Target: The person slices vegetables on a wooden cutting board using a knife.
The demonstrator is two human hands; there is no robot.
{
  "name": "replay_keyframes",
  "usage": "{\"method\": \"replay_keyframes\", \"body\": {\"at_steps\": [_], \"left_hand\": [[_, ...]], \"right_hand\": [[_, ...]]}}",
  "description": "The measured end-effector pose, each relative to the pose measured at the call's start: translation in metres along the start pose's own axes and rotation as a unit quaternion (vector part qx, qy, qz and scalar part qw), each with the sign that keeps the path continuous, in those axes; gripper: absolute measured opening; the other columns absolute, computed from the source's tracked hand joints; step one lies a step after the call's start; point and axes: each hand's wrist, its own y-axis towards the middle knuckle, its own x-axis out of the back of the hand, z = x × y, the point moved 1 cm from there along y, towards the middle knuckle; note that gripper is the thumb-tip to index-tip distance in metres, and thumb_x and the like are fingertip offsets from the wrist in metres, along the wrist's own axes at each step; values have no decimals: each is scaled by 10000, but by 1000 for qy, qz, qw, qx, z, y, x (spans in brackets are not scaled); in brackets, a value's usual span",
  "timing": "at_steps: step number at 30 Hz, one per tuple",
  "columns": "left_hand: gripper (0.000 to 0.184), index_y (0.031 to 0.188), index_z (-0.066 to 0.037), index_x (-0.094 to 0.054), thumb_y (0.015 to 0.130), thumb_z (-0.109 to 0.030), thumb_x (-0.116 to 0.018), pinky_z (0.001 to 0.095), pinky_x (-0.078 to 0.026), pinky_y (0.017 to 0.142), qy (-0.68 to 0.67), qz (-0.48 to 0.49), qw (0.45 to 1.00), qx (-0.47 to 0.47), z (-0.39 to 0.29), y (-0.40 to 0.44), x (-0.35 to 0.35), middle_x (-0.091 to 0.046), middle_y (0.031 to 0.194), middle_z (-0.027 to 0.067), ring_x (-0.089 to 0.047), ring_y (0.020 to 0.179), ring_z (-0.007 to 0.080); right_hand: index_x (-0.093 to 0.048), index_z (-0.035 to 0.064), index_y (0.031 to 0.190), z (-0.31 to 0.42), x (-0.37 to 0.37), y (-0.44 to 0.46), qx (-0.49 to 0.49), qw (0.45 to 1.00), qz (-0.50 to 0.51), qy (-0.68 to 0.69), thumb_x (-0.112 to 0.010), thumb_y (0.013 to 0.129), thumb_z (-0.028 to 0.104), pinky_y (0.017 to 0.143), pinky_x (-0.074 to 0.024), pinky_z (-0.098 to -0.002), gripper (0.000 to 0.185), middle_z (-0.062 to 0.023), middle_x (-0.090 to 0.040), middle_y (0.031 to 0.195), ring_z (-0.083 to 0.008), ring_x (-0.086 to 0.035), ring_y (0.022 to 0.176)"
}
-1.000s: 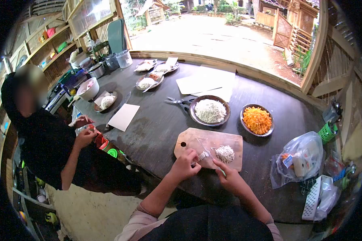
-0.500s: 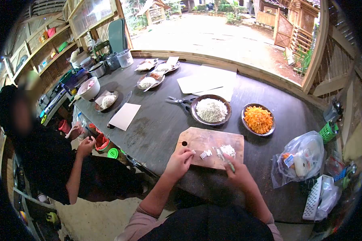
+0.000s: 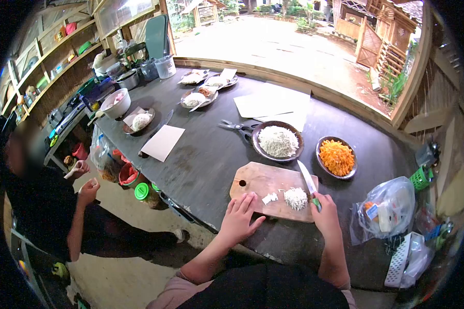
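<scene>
The left hand (image 3: pixel 241 216) is spread flat over the near-left edge of a light-brown wooden board (image 3: pixel 273 182), a green-handled, silver-bladed knife (image 3: pixel 308 178) is gripped in the right hand (image 3: pixel 326 210), thin white strips (image 3: pixel 296 199) are heaped on the board, and a round brown bowl (image 3: pixel 264 155) is set beyond.

A green-handled knife (image 3: pixel 308 178) slants across the right end of the wooden board (image 3: pixel 260 177), beside heaped white shreds (image 3: pixel 296 199).

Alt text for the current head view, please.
A person's right hand holds a knife at the right edge of a cutting board bearing chopped white food, open left hand at its near-left corner. Beyond are bowls of white shreds and orange pieces.
</scene>
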Motion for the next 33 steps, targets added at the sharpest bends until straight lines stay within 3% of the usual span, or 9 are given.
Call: {"method": "replay_keyframes", "body": {"at_steps": [4, 7, 10, 13, 19, 21, 27, 33], "left_hand": [[676, 1416, -36, -416, 920, -479, -539, 458, -242, 1136, -14, 8, 1000, 10, 0, 1, 3, -410, 1459, 100, -341, 1376, 270], [659, 1413, -47, -425, 921, -470, -542, 459, -239, 1139, -29, 9, 999, 14, 0, -1, 4, -410, 1465, 96, -339, 1381, 268], [636, 1401, -58, -447, 918, -458, -553, 461, -239, 1139, -44, 1, 999, 16, 1, -1, 3, -421, 1462, 96, -348, 1379, 268], [608, 1382, -62, -474, 909, -429, -579, 469, -249, 1135, -59, -8, 998, 14, 1, -1, 4, -442, 1447, 101, -365, 1372, 273], [514, 1299, -31, -542, 881, -319, -626, 485, -291, 1109, -125, -39, 991, 7, 7, -2, 5, -494, 1393, 136, -414, 1336, 295], [495, 1282, -26, -552, 870, -288, -636, 490, -295, 1105, -147, -48, 988, 10, 8, -2, 3, -502, 1384, 140, -422, 1330, 302], [481, 1279, -21, -554, 867, -258, -627, 498, -300, 1101, -198, -66, 978, 0, 14, -3, 2, -513, 1368, 154, -434, 1321, 312], [460, 1261, -10, -569, 881, -267, -606, 495, -291, 1109, -192, -73, 979, 12, 11, -6, 2, -522, 1358, 159, -447, 1310, 315]], "right_hand": [[-614, -5, 1168, 10, 4, 3, -34, 999, 15, 4, -666, 826, 126, 838, -499, -430, 370, -204, -611, 1018, -386, -612, 951], [-633, 18, 1156, 37, 8, 2, 5, 996, -22, -86, -679, 826, 161, 839, -502, -431, 363, -187, -619, 1001, -368, -618, 950], [-660, 65, 1128, 68, -8, 2, 19, 994, 102, -29, -690, 830, 264, 878, -490, -436, 359, -143, -618, 1059, -323, -593, 1047], [-677, 51, 1108, 84, -35, 11, 64, 977, 159, -125, -706, 805, 277, 844, -517, -407, 379, -155, -633, 1019, -321, -644, 951], [-623, 86, 1210, 101, -59, 13, 82, 971, 108, -197, -693, 802, 387, 861, -504, -456, 511, -141, -606, 1129, -319, -616, 1036], [-605, 98, 1233, 91, -74, 17, 82, 968, 116, -208, -702, 794, 386, 866, -499, -467, 534, -143, -593, 1159, -321, -596, 1078], [-636, 68, 1150, 89, -84, 25, 94, 982, 87, -138, -695, 803, 369, 830, -519, -462, 463, -168, -613, 1037, -355, -625, 984], [-674, 69, 997, 79, -88, 26, 120, 977, 117, -130, -630, 854, 243, 769, -523, -488, 229, -180, -617, 984, -391, -631, 872]]}}
